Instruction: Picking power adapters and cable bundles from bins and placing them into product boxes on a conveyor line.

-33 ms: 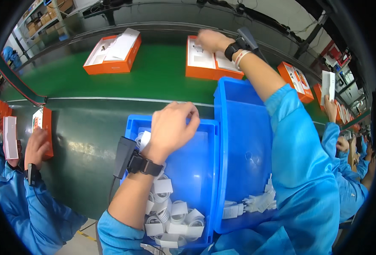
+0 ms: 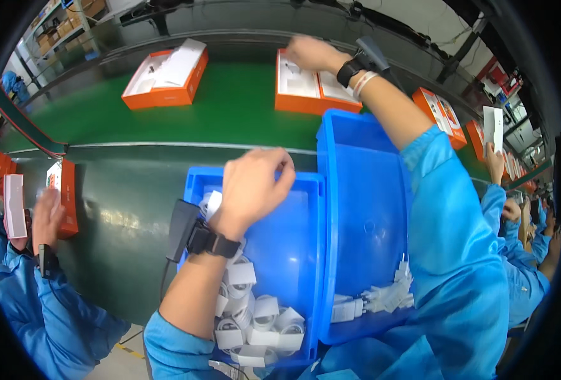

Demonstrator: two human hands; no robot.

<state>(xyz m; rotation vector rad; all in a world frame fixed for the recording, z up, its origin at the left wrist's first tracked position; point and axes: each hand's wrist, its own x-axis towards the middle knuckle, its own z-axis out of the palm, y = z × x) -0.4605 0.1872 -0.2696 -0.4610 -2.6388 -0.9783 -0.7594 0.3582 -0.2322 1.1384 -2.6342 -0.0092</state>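
Observation:
My right hand (image 2: 315, 54) is over an open orange box with a white inside (image 2: 306, 102) on the green belt. Its fingertips are smeared by motion, so any hold is unclear. My left hand (image 2: 255, 187) hovers above the left blue bin (image 2: 319, 253), fingers curled and thumb near the index finger; whatever they hold, if anything, is hidden. White coiled cables with paper wraps (image 2: 264, 316) lie in that bin. Several white plug adapters (image 2: 385, 297) sit at the near end of the right blue bin (image 2: 363, 190).
Another open orange box (image 2: 166, 96) stands farther left on the green belt (image 2: 229, 95), and one more (image 2: 442, 117) to the right. Co-workers in blue sleeves handle boxes at both sides; one's hand (image 2: 47, 218) is beside an upright orange box (image 2: 69, 196).
The whole view has shifted slightly. My right hand sits a little higher over the box; my left hand keeps its curled pose above the bin.

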